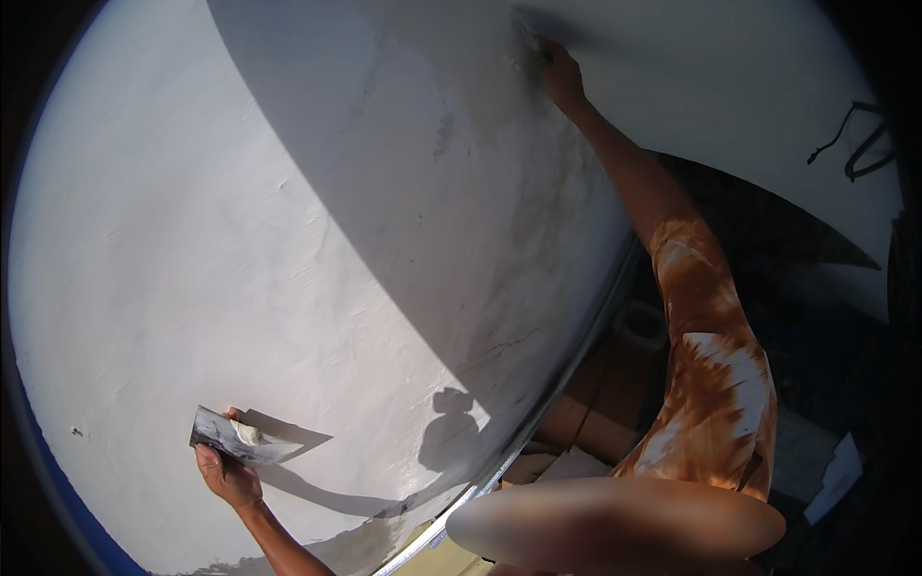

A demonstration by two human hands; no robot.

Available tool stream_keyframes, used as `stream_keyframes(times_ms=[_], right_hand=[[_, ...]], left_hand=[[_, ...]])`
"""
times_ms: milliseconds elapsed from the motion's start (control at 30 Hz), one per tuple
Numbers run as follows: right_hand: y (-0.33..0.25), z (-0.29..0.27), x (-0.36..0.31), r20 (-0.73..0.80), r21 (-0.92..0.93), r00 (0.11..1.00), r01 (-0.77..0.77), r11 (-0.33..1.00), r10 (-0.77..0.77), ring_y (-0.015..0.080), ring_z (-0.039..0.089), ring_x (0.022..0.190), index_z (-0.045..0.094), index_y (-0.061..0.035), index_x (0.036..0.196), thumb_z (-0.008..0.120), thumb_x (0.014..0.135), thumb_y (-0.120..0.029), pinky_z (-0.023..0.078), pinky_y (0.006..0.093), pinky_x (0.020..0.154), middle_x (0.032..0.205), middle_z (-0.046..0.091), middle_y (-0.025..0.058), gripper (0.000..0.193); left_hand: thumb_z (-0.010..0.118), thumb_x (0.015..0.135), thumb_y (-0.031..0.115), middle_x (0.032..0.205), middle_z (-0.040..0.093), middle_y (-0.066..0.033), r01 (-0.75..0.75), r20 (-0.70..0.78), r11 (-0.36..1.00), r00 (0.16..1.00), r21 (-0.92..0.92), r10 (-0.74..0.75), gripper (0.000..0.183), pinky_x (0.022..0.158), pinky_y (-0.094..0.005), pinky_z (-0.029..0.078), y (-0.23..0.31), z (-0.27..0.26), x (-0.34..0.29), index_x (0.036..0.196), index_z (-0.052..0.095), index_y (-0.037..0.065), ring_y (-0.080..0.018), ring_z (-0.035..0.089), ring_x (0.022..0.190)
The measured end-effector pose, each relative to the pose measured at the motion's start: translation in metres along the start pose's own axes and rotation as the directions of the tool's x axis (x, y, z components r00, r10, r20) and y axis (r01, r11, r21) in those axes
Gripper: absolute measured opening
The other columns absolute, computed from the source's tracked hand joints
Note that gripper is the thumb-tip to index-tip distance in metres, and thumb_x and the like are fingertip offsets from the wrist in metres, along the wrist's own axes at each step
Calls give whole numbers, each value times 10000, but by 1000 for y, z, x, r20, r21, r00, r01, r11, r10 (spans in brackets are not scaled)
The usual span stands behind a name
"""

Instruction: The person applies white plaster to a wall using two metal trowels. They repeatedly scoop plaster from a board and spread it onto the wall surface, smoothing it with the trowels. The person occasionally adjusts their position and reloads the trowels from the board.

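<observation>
My left hand [229,476], at the lower left, grips a flat metal plate [219,434] by its edge. A small lump of white putty [248,434] sits on the plate. The plate stands close to the pale plastered surface [317,336] and casts a pointed shadow on it. Up at the top, my right hand [561,75] is closed on a trowel [528,35], which lies against the shaded part of the surface. The trowel's far side is dark and blurred. My right arm is stretched out in a brown-and-white patterned sleeve [706,317].
A sharp shadow edge crosses the surface diagonally. Grey damp-looking patches [552,202] and a thin crack show near its right side. A pale metallic edge strip [480,485] bounds it below. A dark cable [860,144] hangs at the far right. Brown boxes [600,413] lie below.
</observation>
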State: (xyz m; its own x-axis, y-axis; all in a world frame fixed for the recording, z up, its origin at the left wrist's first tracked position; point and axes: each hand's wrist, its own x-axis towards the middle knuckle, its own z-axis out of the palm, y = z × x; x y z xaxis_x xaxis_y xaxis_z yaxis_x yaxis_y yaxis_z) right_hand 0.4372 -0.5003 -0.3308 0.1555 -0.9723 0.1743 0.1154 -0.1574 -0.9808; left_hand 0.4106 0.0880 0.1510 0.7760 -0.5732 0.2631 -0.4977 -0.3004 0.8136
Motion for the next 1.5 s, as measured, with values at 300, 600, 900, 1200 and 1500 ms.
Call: stream_keyframes(times_ms=[300,600,900,1200,1500], right_hand=[[-4,-17,-179,239,-59,964,137,989,-119,288,553,1209,609,-96,1294,581,882,59,442,380,1050,1266,613,113,441],[-5,-9,-132,95,-86,904,425,901,-417,366,554,1153,557,-57,1326,546,802,113,443,430,1020,1233,599,180,551],[5,4,-24,-12,-121,946,319,940,-323,419,578,1066,563,-89,1330,532,834,16,469,481,942,1182,601,217,508],[2,-32,-196,335,-26,897,315,949,-289,364,497,1203,531,-86,1356,545,761,165,444,423,1030,1276,522,189,646],[27,-13,-143,184,-106,874,472,875,-449,394,522,1195,521,1,1285,549,762,134,448,462,1010,1217,578,200,541]], left_hand=[[523,1005,400,1189,628,-234,2,-6,1000,1000,-21,-2,545,984,-427,492,-2,-6,-2,1243,523,-90,-323,609,1150],[523,1009,393,1176,630,-236,-6,-14,1000,1000,-12,5,536,949,-420,513,-1,-6,-3,1248,507,-86,-328,615,1139],[531,1003,390,1184,623,-234,-15,-10,1000,1000,24,15,541,966,-431,509,-2,-13,-6,1260,497,-84,-333,615,1140],[484,1024,370,1244,596,-245,-13,20,1000,1000,11,13,538,966,-429,505,-3,-18,-7,1311,462,-84,-335,601,1165],[504,1014,390,1202,617,-237,-8,-24,1000,1000,18,8,538,967,-419,495,-2,-12,-7,1273,486,-81,-309,619,1108]])
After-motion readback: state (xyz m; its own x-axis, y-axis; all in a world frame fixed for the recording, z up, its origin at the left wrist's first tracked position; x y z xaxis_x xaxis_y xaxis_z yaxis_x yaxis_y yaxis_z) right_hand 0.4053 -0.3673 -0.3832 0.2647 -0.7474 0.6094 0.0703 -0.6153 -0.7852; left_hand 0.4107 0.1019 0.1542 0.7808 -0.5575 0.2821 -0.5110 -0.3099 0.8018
